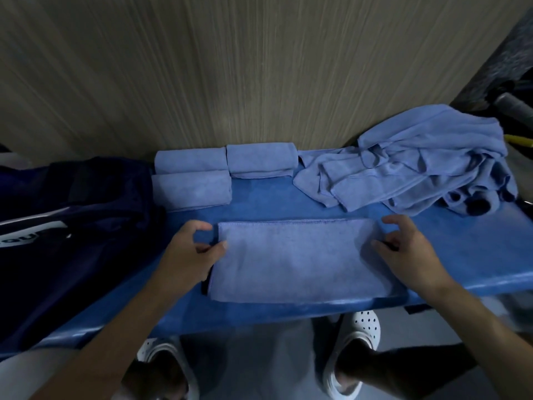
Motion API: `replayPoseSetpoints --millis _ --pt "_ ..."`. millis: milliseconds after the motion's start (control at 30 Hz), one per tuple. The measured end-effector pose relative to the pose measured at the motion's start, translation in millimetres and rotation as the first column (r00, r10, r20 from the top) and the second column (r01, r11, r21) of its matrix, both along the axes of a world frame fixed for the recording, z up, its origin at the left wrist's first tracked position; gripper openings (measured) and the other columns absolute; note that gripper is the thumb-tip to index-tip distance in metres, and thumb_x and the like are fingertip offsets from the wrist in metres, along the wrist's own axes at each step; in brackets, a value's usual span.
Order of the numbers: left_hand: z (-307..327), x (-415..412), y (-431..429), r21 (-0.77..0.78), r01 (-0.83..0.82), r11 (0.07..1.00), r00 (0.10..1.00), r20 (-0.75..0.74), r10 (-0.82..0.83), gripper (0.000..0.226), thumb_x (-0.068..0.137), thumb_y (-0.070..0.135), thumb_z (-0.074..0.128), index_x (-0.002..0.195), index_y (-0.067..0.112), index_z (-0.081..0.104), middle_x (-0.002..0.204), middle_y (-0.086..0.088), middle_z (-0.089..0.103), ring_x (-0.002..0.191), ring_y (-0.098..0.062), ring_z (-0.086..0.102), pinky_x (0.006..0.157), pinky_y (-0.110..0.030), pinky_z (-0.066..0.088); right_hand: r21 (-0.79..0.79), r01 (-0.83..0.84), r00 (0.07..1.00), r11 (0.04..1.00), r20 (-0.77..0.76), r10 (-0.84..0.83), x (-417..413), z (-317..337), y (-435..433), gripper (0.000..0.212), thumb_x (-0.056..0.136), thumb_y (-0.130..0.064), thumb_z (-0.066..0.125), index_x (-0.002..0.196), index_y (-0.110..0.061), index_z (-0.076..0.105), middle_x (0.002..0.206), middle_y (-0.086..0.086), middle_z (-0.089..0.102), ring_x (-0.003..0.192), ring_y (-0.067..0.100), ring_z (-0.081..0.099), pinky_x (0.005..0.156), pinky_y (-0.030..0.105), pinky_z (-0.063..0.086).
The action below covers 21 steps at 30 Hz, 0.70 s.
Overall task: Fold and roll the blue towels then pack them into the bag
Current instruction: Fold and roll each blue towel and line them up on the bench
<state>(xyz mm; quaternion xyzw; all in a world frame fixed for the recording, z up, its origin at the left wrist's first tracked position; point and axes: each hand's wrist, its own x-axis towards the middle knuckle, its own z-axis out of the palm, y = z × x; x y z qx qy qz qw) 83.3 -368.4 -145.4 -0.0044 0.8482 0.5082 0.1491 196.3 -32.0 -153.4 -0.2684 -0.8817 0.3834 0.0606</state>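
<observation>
A light blue towel, folded into a flat rectangle, lies in front of me on the blue table. My left hand pinches its left edge with the thumb on top. At the towel's right end, my right hand holds the edge with curled fingers and the thumb on the cloth. Three rolled blue towels sit at the back left of the table. A heap of unfolded blue towels lies at the back right. The dark navy bag rests on the left.
A wood-grain wall stands directly behind the table. Dark objects and a yellow item sit past the right end. My feet in white perforated shoes show below the table's front edge.
</observation>
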Motion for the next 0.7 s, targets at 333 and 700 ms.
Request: replayPoseSetpoints --millis 333,700 --pt "0 22 -20 -0.089 0.271 0.959 0.960 0.100 -0.262 0.037 0.092 0.021 0.066 0.114 0.028 0.037 0.056 -0.005 0.059 0.034 -0.016 0.041 0.040 -0.023 0.037 0.032 -0.008 1.000 0.999 -0.027 0.009 4 -1 -4 0.041 0.087 -0.015 0.069 0.123 -0.013 0.049 0.078 0.001 0.062 0.083 0.026 0.058 0.073 0.029 0.036" --pt "3 36 -30 -0.097 0.285 0.954 0.958 0.029 -0.284 0.030 0.093 0.022 0.065 0.113 0.030 0.044 0.050 -0.001 0.054 0.039 -0.015 0.045 0.040 -0.021 0.036 0.055 -0.023 0.998 0.998 -0.062 0.027 10 0 -10 0.042 0.090 -0.016 0.065 0.128 -0.012 0.047 0.078 0.001 0.061 0.076 0.020 0.055 0.068 0.028 0.034"
